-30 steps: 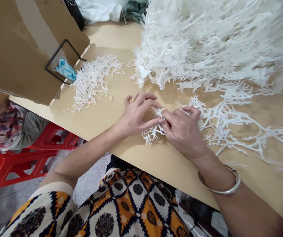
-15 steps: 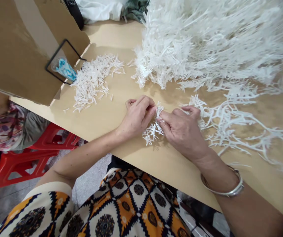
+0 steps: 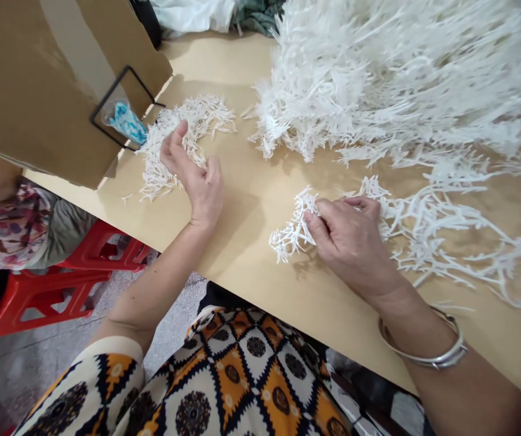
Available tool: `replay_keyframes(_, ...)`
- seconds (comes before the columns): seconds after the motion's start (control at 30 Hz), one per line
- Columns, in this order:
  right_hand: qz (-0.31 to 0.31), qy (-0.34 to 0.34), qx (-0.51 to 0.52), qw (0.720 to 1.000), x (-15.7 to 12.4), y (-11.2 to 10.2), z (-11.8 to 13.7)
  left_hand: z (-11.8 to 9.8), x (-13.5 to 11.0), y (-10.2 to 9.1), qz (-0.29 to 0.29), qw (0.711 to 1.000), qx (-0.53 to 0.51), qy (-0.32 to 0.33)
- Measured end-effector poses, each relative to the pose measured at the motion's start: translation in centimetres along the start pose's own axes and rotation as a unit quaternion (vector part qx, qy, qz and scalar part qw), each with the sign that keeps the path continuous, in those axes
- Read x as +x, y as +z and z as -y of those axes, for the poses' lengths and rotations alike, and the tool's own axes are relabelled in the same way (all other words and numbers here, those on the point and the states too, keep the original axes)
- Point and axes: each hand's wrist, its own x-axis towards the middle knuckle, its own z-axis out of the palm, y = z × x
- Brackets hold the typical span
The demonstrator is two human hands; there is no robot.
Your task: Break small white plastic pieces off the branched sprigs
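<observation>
Between the thumb and fingers of my right hand point(image 3: 349, 245) is a branching white plastic sprig point(image 3: 291, 237), its forked tips sticking out to the left. Beneath and beyond that hand lie more long white branched strands point(image 3: 442, 236). My left hand point(image 3: 197, 178) hovers over the near edge of a small pile of short white plastic pieces point(image 3: 208, 112), fingers apart and curved. Nothing shows in its grip, though the far side of the fingers is partly turned from view.
A large heap of white strands point(image 3: 378, 79) fills the back right of the table point(image 3: 237, 242). At the left stand a cardboard box point(image 3: 28, 91) and a black wire frame point(image 3: 99, 100) by a blue-and-white packet point(image 3: 128, 123). Another person sits at the far left, near red stools point(image 3: 51, 297).
My left hand has left the sprig, moved left to the small pile and opened. The right hand keeps its hold on the sprig; the view has shifted slightly.
</observation>
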Motion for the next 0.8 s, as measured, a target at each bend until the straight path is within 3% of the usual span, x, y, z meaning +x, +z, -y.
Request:
replay_keyframes(0.1, 0.011, 0.009, 0.012, 1.000, 0.0, -0.2, 0.1, -1.7, -1.0, -0.3, 0.012, 0.989, 0.051, 0.138)
replay_keyframes(0.17, 0.012, 0.009, 0.018, 1.000, 0.0, -0.3, 0.1, -3.2, -2.2, -0.1, 0.130, 0.968, 0.069, 0.203)
replay_keyframes(0.27, 0.006, 0.002, 0.020, 1.000, 0.1, -0.2, 0.1, -4.8, -3.8, 0.3, 0.348, 0.893, 0.090, 0.272)
replay_keyframes(0.33, -0.001, -0.004, 0.018, 1.000, 0.1, 0.0, -0.1, -5.2, -4.2, 0.6, 0.414, 0.854, 0.078, 0.304)
replay_keyframes(0.4, -0.006, -0.001, 0.018, 1.000, 0.1, 0.1, -0.3, -5.0, -4.3, 0.8, 0.426, 0.847, 0.055, 0.313)
replay_keyframes(0.67, -0.007, 0.020, 0.102, 0.995, 0.1, -0.2, -0.8, -4.8, -4.0, 0.6, 0.425, 0.868, 0.041, 0.254)
replay_keyframes(0.8, -0.010, 0.024, 0.110, 0.994, 0.2, -0.2, -0.9, -5.0, -4.0, 0.5, 0.444, 0.860, 0.045, 0.247)
